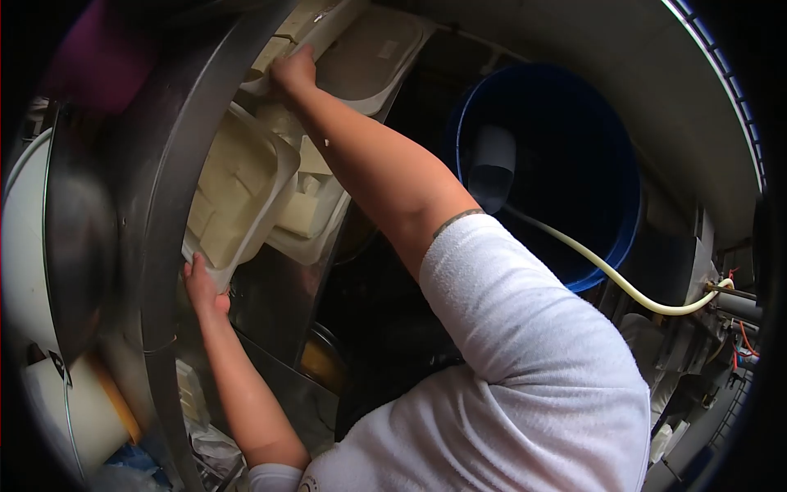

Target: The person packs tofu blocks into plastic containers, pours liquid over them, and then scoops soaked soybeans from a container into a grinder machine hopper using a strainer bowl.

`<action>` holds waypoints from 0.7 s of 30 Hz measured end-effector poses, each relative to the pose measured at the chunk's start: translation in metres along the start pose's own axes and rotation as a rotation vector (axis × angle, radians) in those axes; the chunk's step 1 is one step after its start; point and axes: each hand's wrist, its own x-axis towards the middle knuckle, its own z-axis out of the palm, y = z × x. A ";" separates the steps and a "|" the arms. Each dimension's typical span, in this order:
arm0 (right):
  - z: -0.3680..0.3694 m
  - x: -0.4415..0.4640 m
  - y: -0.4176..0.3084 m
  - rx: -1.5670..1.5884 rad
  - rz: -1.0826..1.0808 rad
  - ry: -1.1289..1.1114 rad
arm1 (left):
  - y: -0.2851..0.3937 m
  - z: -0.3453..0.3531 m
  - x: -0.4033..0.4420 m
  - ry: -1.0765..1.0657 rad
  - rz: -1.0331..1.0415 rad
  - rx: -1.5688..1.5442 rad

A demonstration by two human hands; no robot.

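A white rectangular tub (238,189) with pale, wet-looking contents sits tilted at the left of the view. My left hand (205,287) grips its lower rim, the thumb and fingers pressed round the edge. Higher up, my right hand (293,72) is closed on the edge of another white tub (334,33), which holds pale blocks. Beneath and beside the first tub, a further white tub (310,238) shows pale block-like pieces. Part of the right hand's grip is hidden by its own back.
A large blue barrel (619,189) with a white scoop (493,164) inside stands at the right. A pale hose (607,266) runs over its rim. A metal edge (160,189) rises along the left. Pipes and wires show at far right.
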 end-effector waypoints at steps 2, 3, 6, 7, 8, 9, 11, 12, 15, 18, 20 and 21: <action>-0.024 -0.023 0.001 -0.041 -0.104 0.024 | 0.000 0.000 -0.003 -0.026 0.004 -0.024; -0.043 -0.046 -0.001 -0.109 -0.193 0.057 | 0.001 0.001 -0.007 -0.018 -0.007 -0.033; -0.073 -0.135 0.034 -0.185 -0.341 0.137 | 0.003 0.006 -0.018 0.002 -0.022 -0.075; -0.086 -0.174 0.034 -0.129 -0.174 0.008 | 0.004 0.008 -0.023 0.012 -0.028 -0.101; -0.090 -0.204 0.040 -0.061 -0.109 -0.058 | 0.003 0.011 -0.027 0.019 -0.027 -0.109; -0.092 -0.226 0.044 -0.101 -0.045 -0.173 | 0.004 0.014 -0.030 0.035 -0.025 -0.129; -0.091 -0.259 0.039 -0.052 -0.089 -0.304 | 0.002 0.020 -0.041 0.023 -0.019 -0.182; -0.089 -0.269 0.031 -0.069 -0.136 -0.327 | 0.000 0.024 -0.049 0.037 -0.016 -0.190; -0.093 -0.272 -0.001 0.200 0.166 -0.392 | 0.002 0.042 -0.077 0.079 -0.065 -0.211; -0.096 -0.259 0.006 0.255 0.100 -0.332 | -0.005 0.053 -0.100 0.043 -0.069 -0.301; -0.105 -0.253 -0.001 0.201 0.081 -0.333 | 0.000 0.054 -0.114 0.022 -0.026 -0.306; -0.108 -0.252 -0.003 0.191 0.059 -0.315 | 0.000 0.053 -0.117 -0.036 -0.023 -0.315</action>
